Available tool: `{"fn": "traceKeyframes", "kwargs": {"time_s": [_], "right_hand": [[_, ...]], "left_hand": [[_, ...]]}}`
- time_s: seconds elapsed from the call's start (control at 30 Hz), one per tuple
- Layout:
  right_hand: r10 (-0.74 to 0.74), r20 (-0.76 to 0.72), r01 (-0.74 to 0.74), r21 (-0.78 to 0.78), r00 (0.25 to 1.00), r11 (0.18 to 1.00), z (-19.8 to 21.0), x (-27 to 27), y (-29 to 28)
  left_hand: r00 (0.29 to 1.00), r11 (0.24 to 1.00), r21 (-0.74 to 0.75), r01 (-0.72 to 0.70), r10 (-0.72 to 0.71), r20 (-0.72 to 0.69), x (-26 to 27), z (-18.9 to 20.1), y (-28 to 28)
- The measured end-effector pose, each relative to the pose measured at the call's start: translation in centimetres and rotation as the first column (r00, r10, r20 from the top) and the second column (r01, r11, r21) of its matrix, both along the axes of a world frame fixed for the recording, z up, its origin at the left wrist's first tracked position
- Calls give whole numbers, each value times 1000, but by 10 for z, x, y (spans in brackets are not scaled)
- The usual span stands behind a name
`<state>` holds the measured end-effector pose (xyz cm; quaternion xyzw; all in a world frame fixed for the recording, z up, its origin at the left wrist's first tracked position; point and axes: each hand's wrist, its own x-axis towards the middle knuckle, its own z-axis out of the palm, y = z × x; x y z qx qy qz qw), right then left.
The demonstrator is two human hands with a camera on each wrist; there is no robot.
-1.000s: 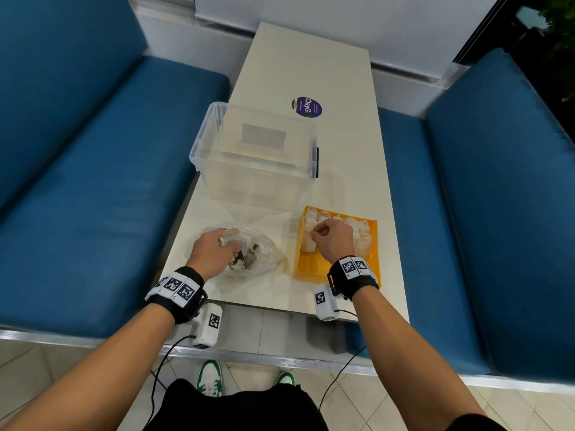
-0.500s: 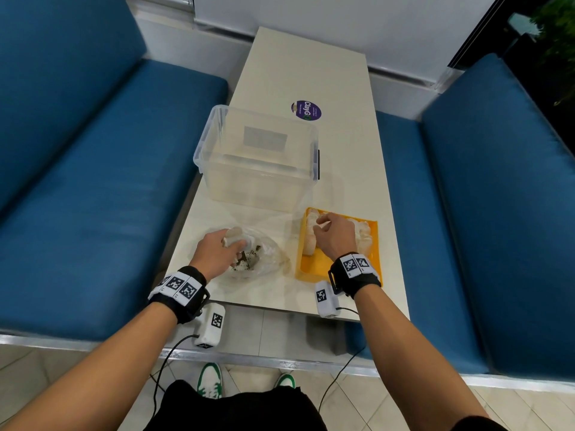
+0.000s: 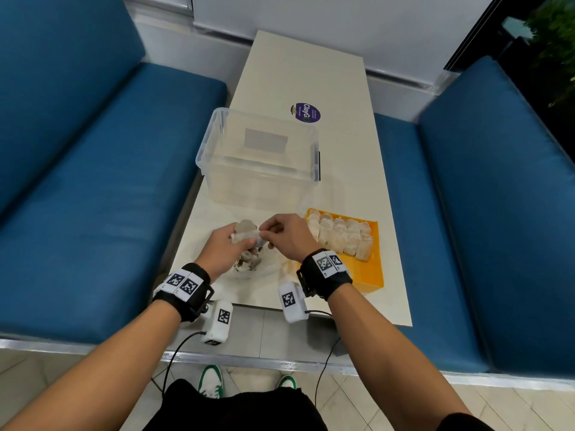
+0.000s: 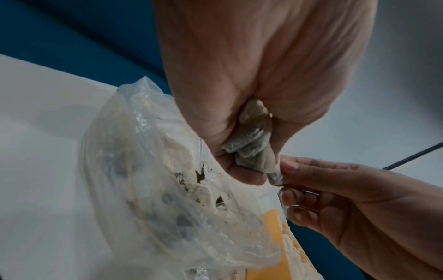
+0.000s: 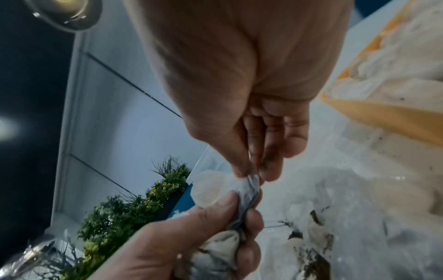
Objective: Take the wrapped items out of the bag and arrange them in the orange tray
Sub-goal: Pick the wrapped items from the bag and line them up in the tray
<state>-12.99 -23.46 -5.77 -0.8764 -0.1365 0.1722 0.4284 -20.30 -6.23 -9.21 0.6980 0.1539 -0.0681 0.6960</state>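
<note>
My left hand [image 3: 231, 247] [image 4: 249, 166] grips a small wrapped item [image 3: 245, 236] [image 4: 251, 151] [image 5: 244, 197] above the clear plastic bag [image 3: 249, 269] [image 4: 167, 189] [image 5: 347, 217], which lies on the table with more wrapped items and dark crumbs inside. My right hand [image 3: 280, 234] [image 4: 287, 176] [image 5: 249, 176] pinches the end of that same item's wrapper between thumb and fingers. To the right sits the orange tray [image 3: 367, 275] [image 4: 273, 217] [image 5: 388, 117], holding several pale wrapped items [image 3: 342, 237] in rows at its far end.
A clear plastic bin [image 3: 258, 157] stands just behind the hands on the cream table [image 3: 351, 144]. A purple sticker [image 3: 305, 112] lies farther back. Blue benches [image 3: 93, 197] flank the table on both sides. The tray's near part is bare.
My right hand has left the tray and moved left to the item that my left hand holds over the bag, and now pinches its wrapper.
</note>
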Motion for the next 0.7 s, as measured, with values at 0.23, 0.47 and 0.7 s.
{"fn": "traceKeyframes", "kwargs": {"time_s": [0.23,0.47,0.7], "right_hand": [[-85,29,82,87,996,993,-2,-6,2],[-60,199,43,88,978,995,6,-8,5],[171,302,-156,-75,938,985,20,-7,9]], "left_hand": [[989,990,-17,-142,142,-31,3,5,0],[985,988,16,-155,156,-78,4,-1,0],[996,971,235,52,-32,-89,-1,1,2]]}}
